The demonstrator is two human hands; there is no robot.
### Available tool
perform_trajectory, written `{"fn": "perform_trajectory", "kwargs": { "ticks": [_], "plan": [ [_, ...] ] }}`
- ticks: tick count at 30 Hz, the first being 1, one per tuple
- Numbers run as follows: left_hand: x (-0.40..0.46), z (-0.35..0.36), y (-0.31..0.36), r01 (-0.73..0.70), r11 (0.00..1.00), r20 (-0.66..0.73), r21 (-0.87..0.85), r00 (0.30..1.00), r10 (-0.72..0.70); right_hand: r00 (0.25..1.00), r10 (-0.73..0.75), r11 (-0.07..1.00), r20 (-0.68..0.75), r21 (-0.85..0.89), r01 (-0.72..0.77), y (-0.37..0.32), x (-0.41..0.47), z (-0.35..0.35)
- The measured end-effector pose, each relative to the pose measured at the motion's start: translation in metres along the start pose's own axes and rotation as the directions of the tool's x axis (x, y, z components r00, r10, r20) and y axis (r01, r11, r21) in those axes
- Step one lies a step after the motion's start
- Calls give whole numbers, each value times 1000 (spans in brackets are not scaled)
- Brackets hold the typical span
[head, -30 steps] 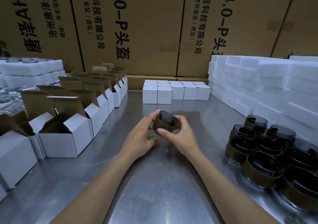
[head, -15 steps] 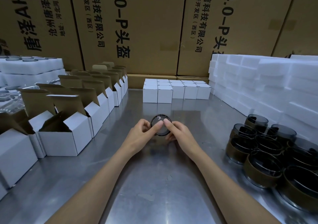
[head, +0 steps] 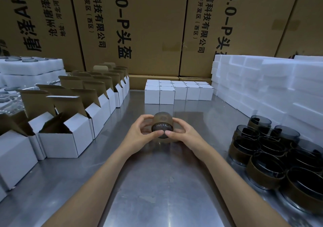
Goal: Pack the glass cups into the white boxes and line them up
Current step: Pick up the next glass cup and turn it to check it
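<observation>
A dark smoky glass cup (head: 162, 122) with a brown paper sleeve is held sideways above the middle of the metal table (head: 157, 183), its thick base facing me. My left hand (head: 139, 132) grips its left side and my right hand (head: 181, 133) grips its right side, both thumbs on the base rim. Several more sleeved cups (head: 272, 150) stand clustered at the right. Open white boxes (head: 70, 137) with raised brown flaps line the left. Closed white boxes (head: 176, 91) sit in rows at the back centre.
White foam blocks (head: 272, 87) are stacked at the right rear. Foam trays with glass rims (head: 31, 66) lie at the far left. Large printed cardboard cartons (head: 139, 26) wall off the back.
The cup has been turned over between both hands: its open mouth faced me, then its end, now its base faces me with the sleeve on top. Both hands stayed mid-table.
</observation>
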State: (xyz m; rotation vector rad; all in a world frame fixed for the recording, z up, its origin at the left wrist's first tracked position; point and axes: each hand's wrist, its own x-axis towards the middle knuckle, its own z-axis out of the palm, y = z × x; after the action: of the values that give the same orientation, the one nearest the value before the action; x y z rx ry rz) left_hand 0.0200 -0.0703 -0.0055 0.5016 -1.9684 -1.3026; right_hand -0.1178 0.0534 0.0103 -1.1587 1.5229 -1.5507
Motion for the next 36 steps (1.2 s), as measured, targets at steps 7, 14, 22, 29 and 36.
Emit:
{"fn": "perform_trajectory", "kwargs": {
  "ticks": [7, 14, 22, 29, 36],
  "plan": [
    [1, -1, -3, -43, 999, 6, 24, 999, 43, 998, -6, 999, 61, 54, 3, 3, 2, -5],
    [-2, 4, -2, -177, 940, -46, 291, 979, 198, 997, -79, 997, -15, 2, 79, 7, 4, -1],
    [-1, 4, -1, -192, 939, -81, 286, 971, 223, 993, -110, 992, -51, -61, 107, 12, 9, -2],
    [-1, 5, -4, -241, 906, 5, 349, 967, 255, 962, -216, 962, -166, -207, 180, 11, 5, 5],
    [1, 4, -6, -226, 900, -19, 374, 968, 251, 961, -245, 939, -127, -279, 203, 13, 3, 9]
  ]
}}
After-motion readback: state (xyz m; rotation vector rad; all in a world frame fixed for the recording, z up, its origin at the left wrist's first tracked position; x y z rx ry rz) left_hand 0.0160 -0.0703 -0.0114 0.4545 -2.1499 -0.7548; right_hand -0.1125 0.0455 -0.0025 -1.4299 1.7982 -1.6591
